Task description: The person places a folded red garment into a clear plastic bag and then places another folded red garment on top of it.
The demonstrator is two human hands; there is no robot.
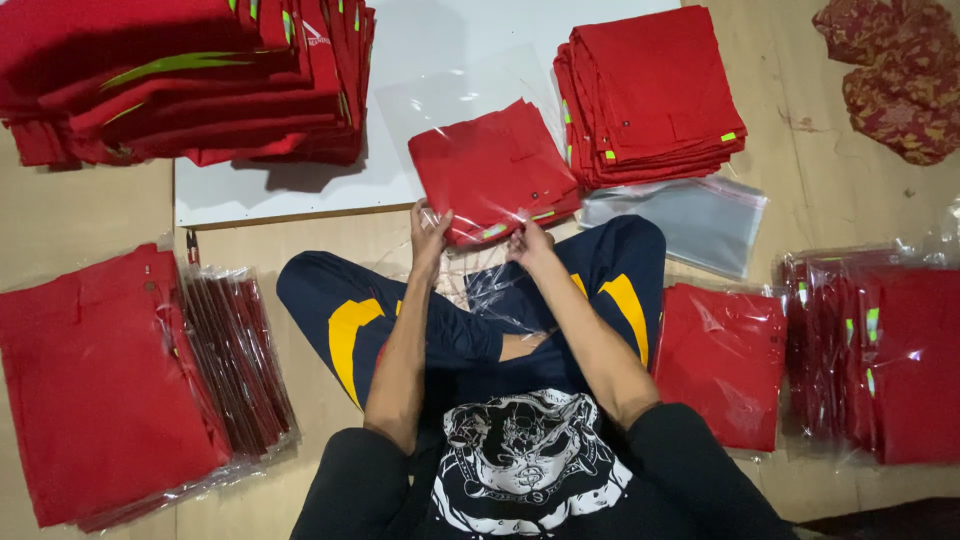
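Here, both hands' grip [478, 238] pinching clear bag [500, 290], red garment [493, 170]

Place: small garment packing spot, worked on the floor [80, 220] | Signs: stacks of folded red clothes [655, 90] | bagged red pieces piled at the sides [880, 350] | empty clear plastic bags [690, 220] | white board [280, 190] as work surface | person seated cross-legged.

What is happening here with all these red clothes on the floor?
A person sits cross-legged on the floor. The left hand and right hand grip the near edge of a folded red garment that lies in a clear plastic bag. Stacks of folded red garments lie behind it, empty clear bags beside it, and bagged red garments on both sides.
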